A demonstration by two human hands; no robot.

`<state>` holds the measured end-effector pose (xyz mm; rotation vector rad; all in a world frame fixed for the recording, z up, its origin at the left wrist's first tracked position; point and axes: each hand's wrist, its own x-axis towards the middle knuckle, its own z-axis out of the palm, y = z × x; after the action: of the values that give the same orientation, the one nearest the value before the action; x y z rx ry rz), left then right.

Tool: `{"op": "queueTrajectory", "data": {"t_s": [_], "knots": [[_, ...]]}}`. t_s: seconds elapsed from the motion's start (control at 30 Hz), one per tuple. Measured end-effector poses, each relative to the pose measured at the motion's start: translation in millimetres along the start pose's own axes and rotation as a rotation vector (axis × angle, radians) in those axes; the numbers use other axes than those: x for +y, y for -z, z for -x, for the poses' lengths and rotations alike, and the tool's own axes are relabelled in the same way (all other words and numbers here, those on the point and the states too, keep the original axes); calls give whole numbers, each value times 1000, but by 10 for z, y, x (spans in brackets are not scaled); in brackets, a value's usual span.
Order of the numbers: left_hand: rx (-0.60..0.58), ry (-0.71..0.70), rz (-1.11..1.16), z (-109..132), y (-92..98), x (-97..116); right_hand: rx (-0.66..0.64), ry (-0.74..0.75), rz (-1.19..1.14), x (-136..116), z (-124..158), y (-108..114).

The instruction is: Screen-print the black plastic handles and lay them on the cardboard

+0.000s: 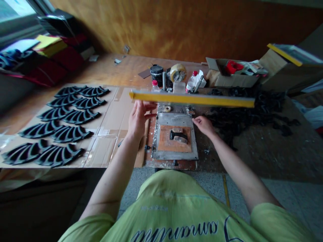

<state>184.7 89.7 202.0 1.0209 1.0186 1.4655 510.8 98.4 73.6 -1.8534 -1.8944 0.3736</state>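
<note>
A long yellow bar [191,98], like the edge of a frame seen side-on, spans above the work plate and is slightly blurred. My left hand [137,119] is just below its left end, fingers apart; I cannot tell whether they touch it. My right hand [204,125] has its fingers pressed together at the far right corner of the grey metal plate [176,155]; anything between them is hidden. On the plate lies an orange-brown board [165,146], bearing a black handle-shaped part [178,135]. A small tape roll [167,109] sits behind the plate.
Black fan-shaped pieces [72,134] lie in rows on cardboard [108,134] at left. Dark loose parts [252,107] are heaped at right. Behind stand a black tub [156,74], a large tape roll [178,72], a red-capped bottle [192,80] and an open carton [234,80].
</note>
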Motion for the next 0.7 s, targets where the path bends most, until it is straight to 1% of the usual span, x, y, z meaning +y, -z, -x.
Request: {"op": "queueTrajectory", "data": {"t_s": [0.07, 0.1, 0.13, 0.17, 0.2, 0.23, 0.27, 0.3, 0.33, 0.37, 0.4, 0.43, 0.47, 0.5, 0.53, 0.57, 0.6, 0.67, 0.7], "knots": [[16, -27, 28, -138, -97, 11, -133, 86, 97, -148, 272, -293], [42, -33, 46, -146, -126, -25, -181, 116, 159, -254, 378, -405], [72, -23, 64, -104, -144, -91, -212, 120, 215, -369, 460, -485], [85, 24, 74, -11, -152, -185, -241, 94, 255, -484, 519, -531], [60, 128, 70, 129, -153, -302, -267, 47, 275, -597, 563, -550], [11, 275, 55, 305, -151, -434, -281, -9, 275, -707, 600, -550], [-77, 468, 23, 502, -146, -574, -272, -53, 260, -815, 640, -543], [-169, 682, -12, 703, -140, -711, -244, -63, 235, -920, 689, -538], [-191, 804, -11, 891, -130, -838, -208, -25, 204, -1020, 746, -542], [-189, 869, 23, 1047, -115, -949, -182, 65, 165, -1104, 808, -554], [-156, 894, 66, 1163, -85, -1039, -180, 196, 114, -1162, 867, -570], [-110, 889, 109, 1231, -33, -1109, -201, 339, 51, -1178, 916, -582], [-68, 871, 133, 1253, 50, -1157, -228, 458, -14, -1139, 944, -581], [-22, 848, 124, 1236, 171, -1188, -242, 522, -68, -1035, 947, -561], [35, 819, 80, 1193, 336, -1204, -227, 512, -92, -865, 922, -517], [104, 783, 9, 1136, 540, -1208, -181, 429, -82, -635, 873, -453], [190, 743, -83, 1079, 775, -1204, -108, 288, -25, -359, 807, -376], [385, 687, -310, 1000, 1283, -1184, 18, -85, 207, 245, 671, -215], [443, 687, -457, 983, 1521, -1176, 37, -187, 258, 528, 621, -149]]}}
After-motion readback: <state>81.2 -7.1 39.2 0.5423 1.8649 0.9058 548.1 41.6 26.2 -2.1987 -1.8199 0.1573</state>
